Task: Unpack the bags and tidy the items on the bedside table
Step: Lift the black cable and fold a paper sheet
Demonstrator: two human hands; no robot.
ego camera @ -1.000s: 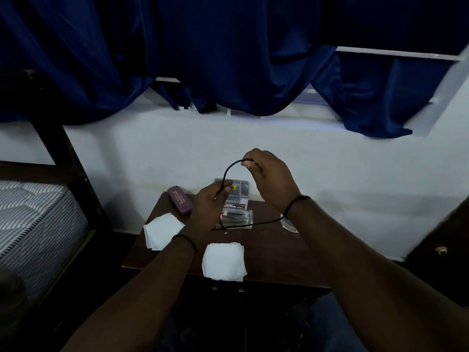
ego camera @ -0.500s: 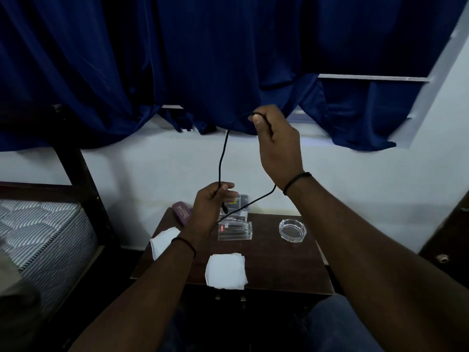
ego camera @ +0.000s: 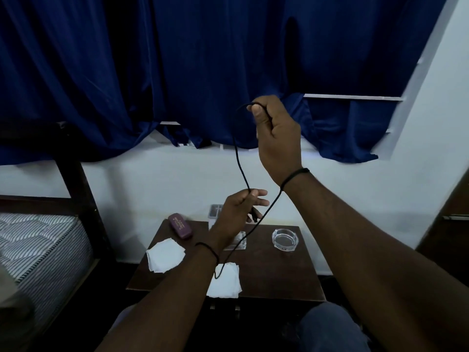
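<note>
A thin black cable (ego camera: 238, 158) hangs in a loop above the dark wooden bedside table (ego camera: 274, 273). My right hand (ego camera: 276, 133) is raised in front of the blue curtain and pinches the cable's upper bend. My left hand (ego camera: 236, 212) is lower, just above the table, and grips the cable near one end; its loose tail drops to the front white tissue (ego camera: 224, 280). On the table lie a second white tissue (ego camera: 165, 254), a purple case (ego camera: 179, 225), a clear plastic box (ego camera: 239, 241) partly hidden by my left wrist, and a glass ashtray (ego camera: 284, 239).
A bed with a striped mattress (ego camera: 38, 250) and dark wooden frame stands at the left. Blue curtains (ego camera: 177, 72) hang over the white wall behind the table. A dark door edge (ego camera: 454, 214) is at the right. My knees are below the table's front edge.
My right hand has risen with the cable, stretching the loop taller. My left hand has lifted slightly above the table. The cable's tail now hangs down over the front tissue.
</note>
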